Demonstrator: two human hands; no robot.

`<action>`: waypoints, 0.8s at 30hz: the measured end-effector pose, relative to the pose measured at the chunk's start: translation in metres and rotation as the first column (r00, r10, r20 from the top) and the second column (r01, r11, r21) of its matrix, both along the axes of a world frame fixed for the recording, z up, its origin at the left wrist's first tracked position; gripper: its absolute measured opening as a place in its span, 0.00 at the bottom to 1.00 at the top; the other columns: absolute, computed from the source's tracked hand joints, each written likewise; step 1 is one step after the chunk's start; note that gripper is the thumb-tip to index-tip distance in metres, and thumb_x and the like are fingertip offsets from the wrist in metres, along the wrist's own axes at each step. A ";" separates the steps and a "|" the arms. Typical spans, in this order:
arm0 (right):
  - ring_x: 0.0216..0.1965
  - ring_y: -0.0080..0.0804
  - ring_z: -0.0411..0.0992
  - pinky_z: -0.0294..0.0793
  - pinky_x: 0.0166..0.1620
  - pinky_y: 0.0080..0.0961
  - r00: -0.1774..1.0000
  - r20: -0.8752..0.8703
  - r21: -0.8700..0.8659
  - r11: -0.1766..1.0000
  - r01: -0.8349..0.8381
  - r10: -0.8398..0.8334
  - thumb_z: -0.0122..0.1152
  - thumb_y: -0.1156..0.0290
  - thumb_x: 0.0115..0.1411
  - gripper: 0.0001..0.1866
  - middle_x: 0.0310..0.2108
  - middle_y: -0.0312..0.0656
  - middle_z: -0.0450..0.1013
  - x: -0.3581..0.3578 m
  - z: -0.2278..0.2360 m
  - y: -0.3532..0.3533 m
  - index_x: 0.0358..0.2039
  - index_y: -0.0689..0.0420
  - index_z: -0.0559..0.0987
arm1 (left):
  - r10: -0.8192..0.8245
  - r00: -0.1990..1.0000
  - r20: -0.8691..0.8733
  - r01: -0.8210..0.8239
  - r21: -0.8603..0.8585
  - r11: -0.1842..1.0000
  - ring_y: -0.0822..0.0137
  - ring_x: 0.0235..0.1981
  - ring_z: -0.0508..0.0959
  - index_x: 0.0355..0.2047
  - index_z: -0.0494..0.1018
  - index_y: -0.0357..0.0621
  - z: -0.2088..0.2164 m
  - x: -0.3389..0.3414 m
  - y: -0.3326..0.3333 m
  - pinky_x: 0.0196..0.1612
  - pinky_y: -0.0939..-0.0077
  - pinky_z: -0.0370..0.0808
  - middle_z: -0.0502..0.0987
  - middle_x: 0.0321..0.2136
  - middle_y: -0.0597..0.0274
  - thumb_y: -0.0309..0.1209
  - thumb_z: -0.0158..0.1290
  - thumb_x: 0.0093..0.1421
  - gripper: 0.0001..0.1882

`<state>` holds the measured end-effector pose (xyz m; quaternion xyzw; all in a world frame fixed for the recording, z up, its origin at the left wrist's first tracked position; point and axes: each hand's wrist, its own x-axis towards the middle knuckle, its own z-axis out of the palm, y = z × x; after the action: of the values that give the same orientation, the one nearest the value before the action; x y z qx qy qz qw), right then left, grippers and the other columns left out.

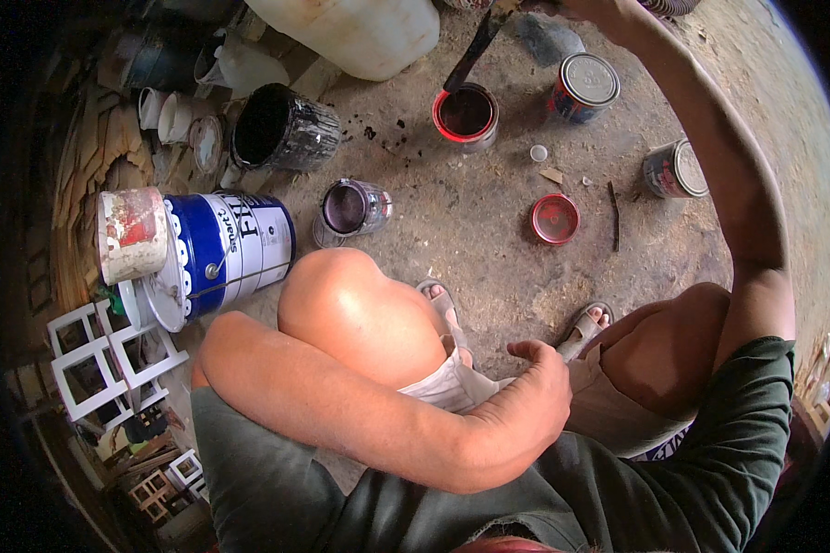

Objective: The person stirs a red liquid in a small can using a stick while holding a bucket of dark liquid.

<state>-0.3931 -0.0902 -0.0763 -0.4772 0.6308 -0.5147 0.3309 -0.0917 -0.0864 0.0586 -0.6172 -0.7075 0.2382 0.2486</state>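
Observation:
My right arm stretches up to the top edge, where my right hand (592,9) is partly cut off. It seems closed round the brownish upper end of a dark, paint-coated stick (473,53), whose kind I cannot make out for sure. The stick slants down, its lower tip at the rim of an open tin (476,140) with a red rim and dark paint inside. Bent across my lap, my left hand (537,392) holds nothing that shows. Its thumb stands apart, and the other fingers are partly hidden.
Lidded tins (590,79) (678,170), a red lid (555,219) and a thin dark stick (614,217) lie beyond my feet. Leftward stand a small purple-stained tin (371,205), a black-smeared bucket (309,134), a large blue-white pail (249,241) and white frames (88,380). A big whitish container (369,37) is behind.

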 end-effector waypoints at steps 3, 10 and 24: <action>0.24 0.21 0.74 0.71 0.27 0.24 0.559 -0.822 -0.324 0.896 -0.303 -0.108 0.63 0.71 0.59 0.07 0.23 0.38 0.78 -0.006 -0.005 -0.007 0.27 0.59 0.84 | 0.022 0.999 0.025 -0.022 -0.011 1.000 0.59 0.38 0.77 0.40 0.75 0.31 -0.001 -0.003 0.003 0.44 0.61 0.75 0.77 0.37 0.53 0.26 0.50 0.55 0.14; 0.30 0.38 0.79 0.77 0.34 0.35 0.680 -0.731 0.052 0.998 -0.020 0.052 0.61 0.63 0.56 0.12 0.27 0.47 0.79 0.057 -0.052 -0.037 0.30 0.58 0.83 | 0.549 0.662 0.511 -0.436 -0.333 0.836 0.58 0.40 0.77 0.42 0.75 0.33 -0.031 0.036 0.075 0.45 0.59 0.74 0.77 0.39 0.54 0.26 0.49 0.55 0.15; 0.40 0.56 0.77 0.76 0.46 0.46 0.637 -0.705 0.395 0.919 -0.015 0.313 0.54 0.58 0.56 0.19 0.34 0.58 0.77 0.107 -0.115 -0.038 0.33 0.62 0.82 | 0.727 0.300 0.617 -0.483 -0.559 0.674 0.53 0.38 0.77 0.43 0.80 0.40 -0.050 0.055 0.104 0.37 0.53 0.73 0.80 0.39 0.51 0.35 0.52 0.55 0.18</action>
<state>-0.2858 -0.1284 -0.1915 -0.6362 0.7451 -0.1143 0.1641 -0.0363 0.0178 0.0083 -0.3628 -0.8777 0.0999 -0.2968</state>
